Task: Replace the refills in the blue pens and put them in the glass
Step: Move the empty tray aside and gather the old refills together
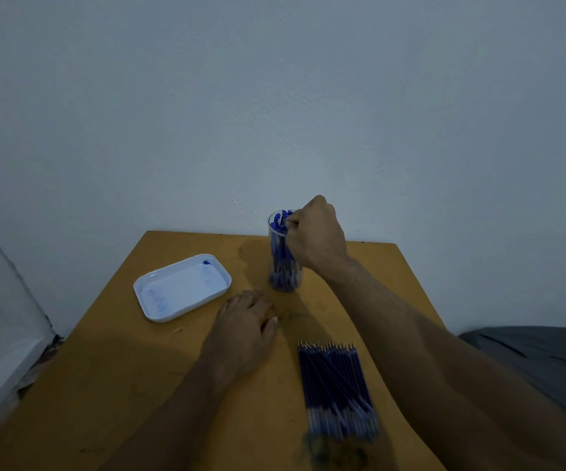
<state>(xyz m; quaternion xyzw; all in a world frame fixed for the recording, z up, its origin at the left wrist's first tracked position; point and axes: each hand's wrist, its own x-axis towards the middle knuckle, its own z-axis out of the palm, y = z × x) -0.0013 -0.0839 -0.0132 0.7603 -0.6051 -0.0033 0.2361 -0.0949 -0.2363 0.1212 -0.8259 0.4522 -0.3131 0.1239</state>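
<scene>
A tall clear glass (283,263) stands near the far edge of the wooden table (139,385), filled with several blue pens (280,222). My right hand (315,232) reaches over the glass's rim, its fingers curled and pinching the top of one blue pen. My left hand (246,321) rests flat on the table in front of the glass, fingers relaxed and holding nothing. A bundle of several blue refills (337,389) lies on the table nearer me, tips pointing away.
A white rectangular tray (145,287) with blue ink smudges sits at the left of the glass. A pale wall rises right behind the table. Grey cloth (540,362) lies off the table's right side.
</scene>
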